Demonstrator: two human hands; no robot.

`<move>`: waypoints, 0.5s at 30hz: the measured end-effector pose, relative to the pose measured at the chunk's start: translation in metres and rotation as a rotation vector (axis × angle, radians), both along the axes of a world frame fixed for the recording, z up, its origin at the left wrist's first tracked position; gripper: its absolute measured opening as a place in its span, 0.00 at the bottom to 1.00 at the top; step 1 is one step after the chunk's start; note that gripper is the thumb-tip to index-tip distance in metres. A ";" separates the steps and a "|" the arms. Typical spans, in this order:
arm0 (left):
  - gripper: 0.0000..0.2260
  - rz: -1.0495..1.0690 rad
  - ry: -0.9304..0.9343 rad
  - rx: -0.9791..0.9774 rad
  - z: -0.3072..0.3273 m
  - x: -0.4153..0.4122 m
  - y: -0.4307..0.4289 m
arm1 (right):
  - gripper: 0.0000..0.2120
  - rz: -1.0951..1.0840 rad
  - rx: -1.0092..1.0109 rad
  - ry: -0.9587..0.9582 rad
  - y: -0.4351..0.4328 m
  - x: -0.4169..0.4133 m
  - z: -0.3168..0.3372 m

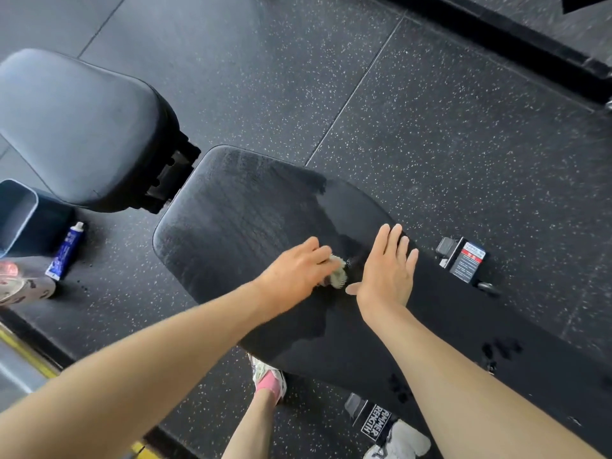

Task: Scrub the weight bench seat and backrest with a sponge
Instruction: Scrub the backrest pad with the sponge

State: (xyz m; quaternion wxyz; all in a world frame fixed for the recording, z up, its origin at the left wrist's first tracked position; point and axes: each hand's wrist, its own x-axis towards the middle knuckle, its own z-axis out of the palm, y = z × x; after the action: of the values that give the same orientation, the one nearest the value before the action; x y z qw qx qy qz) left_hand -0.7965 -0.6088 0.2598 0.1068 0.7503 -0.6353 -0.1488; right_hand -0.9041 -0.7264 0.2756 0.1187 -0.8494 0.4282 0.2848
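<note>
A long black padded backrest (241, 213) of the weight bench runs from the centre to the lower right, its surface partly wet and streaked. The smaller black seat pad (76, 127) lies at the upper left, past a hinge gap. My left hand (294, 270) grips a pale sponge (338, 274) and presses it on the backrest. My right hand (385, 270) lies flat on the pad just right of the sponge, fingers straight and spread.
A dark blue bucket (16, 213) stands on the floor at the left, with a blue and white tube (66, 250) beside it. Bench frame feet with labels (463, 260) show at the right. My shoes (268, 376) are under the bench on speckled rubber flooring.
</note>
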 end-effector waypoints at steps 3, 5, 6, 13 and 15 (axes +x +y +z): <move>0.18 0.150 -0.013 -0.011 -0.007 0.045 -0.007 | 0.58 0.013 -0.003 0.019 0.000 0.000 0.000; 0.17 0.512 0.004 -0.011 -0.005 0.051 -0.027 | 0.58 0.013 -0.001 0.027 -0.001 0.001 0.000; 0.19 0.653 0.012 -0.010 -0.002 0.041 -0.036 | 0.58 0.013 0.001 0.029 -0.001 0.001 0.000; 0.18 -0.049 -0.074 -0.033 -0.003 0.012 -0.015 | 0.58 0.012 -0.006 0.024 0.000 0.001 0.001; 0.18 0.056 -0.111 -0.013 -0.001 0.046 -0.019 | 0.58 0.019 -0.008 0.030 -0.001 0.001 0.000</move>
State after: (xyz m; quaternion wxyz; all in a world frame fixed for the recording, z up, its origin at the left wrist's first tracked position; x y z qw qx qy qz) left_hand -0.7508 -0.6281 0.2587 0.0802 0.7742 -0.6199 -0.0997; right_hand -0.9028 -0.7270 0.2755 0.1060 -0.8496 0.4230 0.2967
